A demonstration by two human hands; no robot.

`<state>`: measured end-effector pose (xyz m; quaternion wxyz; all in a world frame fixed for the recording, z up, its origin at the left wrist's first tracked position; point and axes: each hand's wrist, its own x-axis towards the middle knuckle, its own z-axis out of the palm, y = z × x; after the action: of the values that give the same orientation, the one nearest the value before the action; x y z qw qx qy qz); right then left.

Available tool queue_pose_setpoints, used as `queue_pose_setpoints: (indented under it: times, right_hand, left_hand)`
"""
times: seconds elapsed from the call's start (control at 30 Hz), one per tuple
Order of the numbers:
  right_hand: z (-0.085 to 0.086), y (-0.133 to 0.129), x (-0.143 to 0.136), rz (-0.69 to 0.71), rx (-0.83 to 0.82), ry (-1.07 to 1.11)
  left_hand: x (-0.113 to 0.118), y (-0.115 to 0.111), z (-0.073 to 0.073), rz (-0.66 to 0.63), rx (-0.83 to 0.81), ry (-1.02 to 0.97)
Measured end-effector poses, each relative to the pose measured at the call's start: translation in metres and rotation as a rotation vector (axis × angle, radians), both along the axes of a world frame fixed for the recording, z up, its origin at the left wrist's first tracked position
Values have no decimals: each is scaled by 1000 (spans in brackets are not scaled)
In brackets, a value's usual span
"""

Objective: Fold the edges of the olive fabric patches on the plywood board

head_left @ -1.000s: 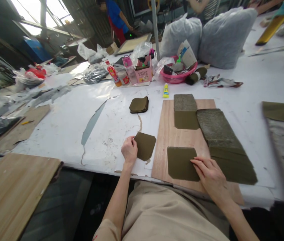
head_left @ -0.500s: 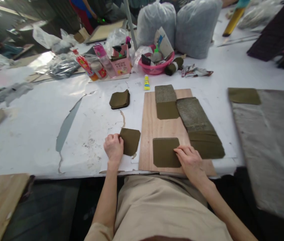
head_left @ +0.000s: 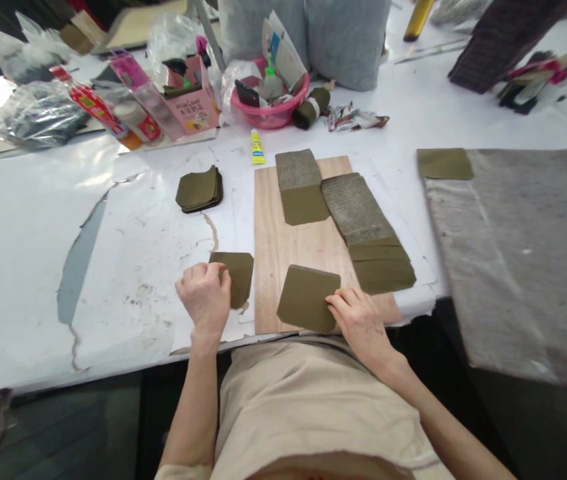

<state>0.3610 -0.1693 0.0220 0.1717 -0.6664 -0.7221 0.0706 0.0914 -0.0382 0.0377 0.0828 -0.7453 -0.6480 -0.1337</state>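
My right hand (head_left: 361, 323) pinches the right edge of an olive cut fabric piece (head_left: 308, 297), tilted over a wooden board (head_left: 268, 240). My left hand (head_left: 206, 293) is closed, thumb and fingertips together, in front of the left edge of another olive fabric piece (head_left: 239, 277) beside the board. What its fingertips hold, if anything, is too small to make out. On the board's upper part lie a grey-and-olive fabric piece (head_left: 305, 203) and an overlapping row of such pieces (head_left: 383, 263). A stack of olive pieces (head_left: 197, 190) rests farther back on the left.
Behind the board lies a yellow glue tube (head_left: 257, 148). A pink basket (head_left: 271, 119), a pink box (head_left: 196, 107), a red-labelled bottle (head_left: 93, 107) and a thread spool (head_left: 311, 109) stand farther back. At right, a grey board (head_left: 518, 253) carries an olive piece (head_left: 444, 163).
My right hand has turned the olive piece, so it now sits slanted on the board. My left hand has risen slightly off the other piece's edge. The view has shifted right.
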Motion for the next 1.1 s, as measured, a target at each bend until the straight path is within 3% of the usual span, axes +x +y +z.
queue_pose_setpoints:
  times: [0.17, 0.23, 0.37, 0.73, 1.1]
  right_hand:
    - [-1, 4, 3, -4, -30, 38]
    - [0, 6, 7, 14, -53, 58]
    - [4, 16, 12, -13, -36, 95]
    - [8, 80, -15, -71, -94, -19]
    - [8, 83, -12, -23, -79, 59]
  left_hand:
    - [56, -9, -11, -578, -212, -318]
    - [70, -10, -20, -665, -223, -289]
    - [73, -8, -31, -693, -177, -230]
    - [73, 5, -25, -683, -285, -255]
    - [77, 19, -22, -683, -304, -196]
